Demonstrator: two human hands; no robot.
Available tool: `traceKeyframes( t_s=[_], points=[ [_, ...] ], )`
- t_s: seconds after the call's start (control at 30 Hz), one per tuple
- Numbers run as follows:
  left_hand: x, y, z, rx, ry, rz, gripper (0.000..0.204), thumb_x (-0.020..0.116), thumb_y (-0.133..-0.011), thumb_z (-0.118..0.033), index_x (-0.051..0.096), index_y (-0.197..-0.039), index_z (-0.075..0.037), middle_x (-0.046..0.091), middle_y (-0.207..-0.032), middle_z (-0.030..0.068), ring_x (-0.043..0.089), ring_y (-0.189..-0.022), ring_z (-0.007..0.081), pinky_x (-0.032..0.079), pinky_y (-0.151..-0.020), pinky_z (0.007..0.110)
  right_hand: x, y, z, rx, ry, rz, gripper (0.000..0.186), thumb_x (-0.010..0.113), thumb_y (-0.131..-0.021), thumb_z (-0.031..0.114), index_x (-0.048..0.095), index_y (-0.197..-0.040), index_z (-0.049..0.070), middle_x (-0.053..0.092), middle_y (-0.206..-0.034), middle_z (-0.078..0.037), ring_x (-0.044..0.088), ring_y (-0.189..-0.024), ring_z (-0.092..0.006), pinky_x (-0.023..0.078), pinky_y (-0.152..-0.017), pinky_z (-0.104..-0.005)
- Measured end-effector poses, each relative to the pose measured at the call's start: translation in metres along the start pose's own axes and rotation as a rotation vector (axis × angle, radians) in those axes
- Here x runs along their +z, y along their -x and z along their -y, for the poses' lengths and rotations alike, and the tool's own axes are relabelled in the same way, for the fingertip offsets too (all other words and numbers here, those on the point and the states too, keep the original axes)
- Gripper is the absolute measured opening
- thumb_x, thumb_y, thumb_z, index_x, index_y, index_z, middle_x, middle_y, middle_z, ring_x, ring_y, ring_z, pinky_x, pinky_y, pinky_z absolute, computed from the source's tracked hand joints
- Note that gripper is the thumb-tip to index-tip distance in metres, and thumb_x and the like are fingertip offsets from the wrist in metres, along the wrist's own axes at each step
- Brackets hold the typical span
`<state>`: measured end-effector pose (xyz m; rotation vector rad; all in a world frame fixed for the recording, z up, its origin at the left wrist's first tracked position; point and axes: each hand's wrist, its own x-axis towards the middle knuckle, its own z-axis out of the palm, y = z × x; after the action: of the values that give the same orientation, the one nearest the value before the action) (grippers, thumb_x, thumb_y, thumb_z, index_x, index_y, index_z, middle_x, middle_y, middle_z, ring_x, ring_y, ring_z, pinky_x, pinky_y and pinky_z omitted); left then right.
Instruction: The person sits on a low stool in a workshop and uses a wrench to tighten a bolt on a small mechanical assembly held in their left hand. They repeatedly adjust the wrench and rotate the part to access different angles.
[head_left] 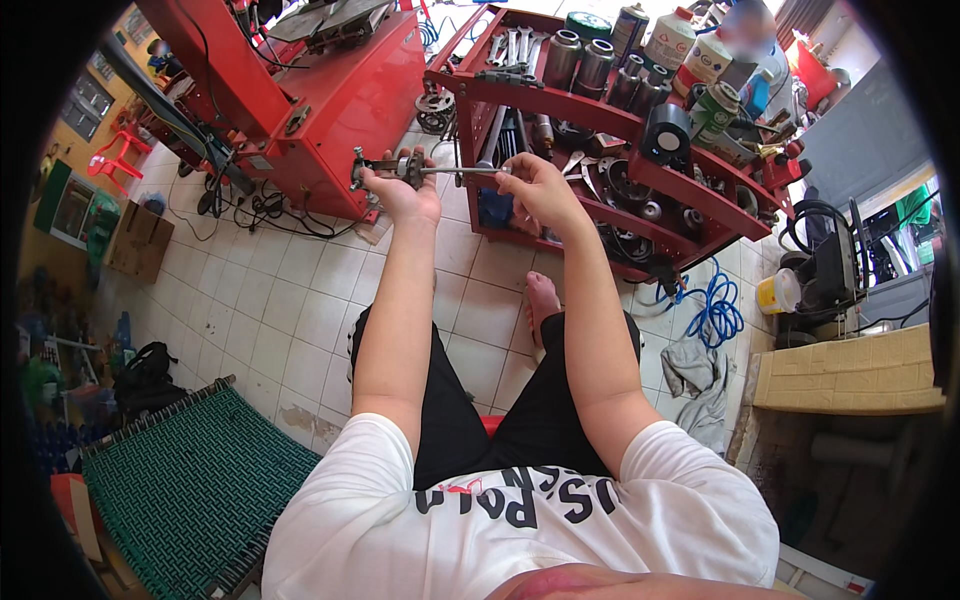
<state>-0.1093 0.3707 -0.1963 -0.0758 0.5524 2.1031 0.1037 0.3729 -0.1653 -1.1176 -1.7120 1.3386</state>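
A seated person's left hand [402, 190] clenches a metal mechanical part [385, 166], held out above the tiled floor [300, 300]. The right hand [535, 185] grips the handle of a long ratchet wrench [455, 171] whose head meets that part. Just beyond stands a red tool cart [640, 170] crowded with sockets and wrenches.

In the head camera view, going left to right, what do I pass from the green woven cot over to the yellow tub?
Green woven cot → red machine → left hand gripping a metal part → right hand on the long-handled tool → red tool cart → blue hose → yellow tub.
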Motion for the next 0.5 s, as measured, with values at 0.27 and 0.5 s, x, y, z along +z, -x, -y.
traceKeyframes(
  t_s=[0.27, 0.5],
  points=[
    [0.0, 0.001, 0.0, -0.019, -0.009, 0.004, 0.053, 0.035, -0.1, -0.062, 0.05, -0.105, -0.011, 0.058, -0.106, 0.0095, 0.063, -0.098, 0.0297, 0.05, -0.079, 0.045, -0.002, 0.001, 0.007, 0.217, 0.018, 0.053, 0.04, 0.06, -0.098, 0.041, 0.066, -0.096, 0.001, 0.067, -0.074, -0.003, 0.055, -0.054, -0.0081, 0.043, -0.049, -0.0249],
    [-0.001, 0.0, -0.001, -0.018, -0.016, -0.004, 0.053, 0.035, -0.1, -0.062, 0.051, -0.106, -0.012, 0.058, -0.107, 0.0095, 0.063, -0.097, 0.0295, 0.05, -0.079, 0.045, 0.002, -0.001, 0.004, 0.11, 0.016, -0.008, 0.042, 0.057, -0.099, 0.042, 0.066, -0.094, 0.001, 0.065, -0.072, -0.003, 0.055, -0.054, -0.0087, 0.044, -0.05, -0.026]
  ],
)
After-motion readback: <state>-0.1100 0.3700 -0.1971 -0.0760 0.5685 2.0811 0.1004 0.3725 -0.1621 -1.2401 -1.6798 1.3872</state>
